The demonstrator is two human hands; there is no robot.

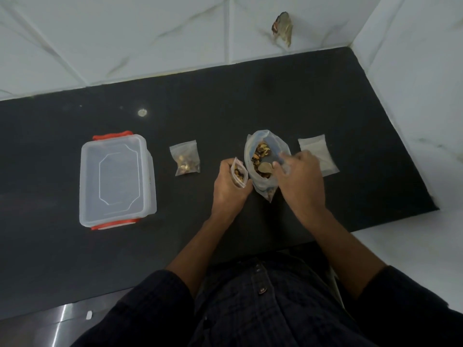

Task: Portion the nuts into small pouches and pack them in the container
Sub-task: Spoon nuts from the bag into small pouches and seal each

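Dark sleeves and a buttoned shirt front fill the bottom of the head view; both forearms reach out from them over the black surface (250,96).

Left hand (229,186): its grip is curled round a small pouch (239,175), held upright with the mouth open and some nuts already inside. Just right of that grip stands the big bag of nuts (263,166), mouth gaping. Right hand (298,176): fingertips dip into the bag's mouth; whether they pinch any nuts I cannot tell, since the fingers are blurred.

Left of the left grip, apart from it, lies a filled pouch (186,159), and further left the lidded container (116,180) with red clips. Beyond the right grip lie flat empty pouches (317,152).

The pouch is probably thin, limp, slippery film and very light, so it likely needs holding by its sides near the mouth. Nuts look hard and loose; they may spill if the pouch tips.
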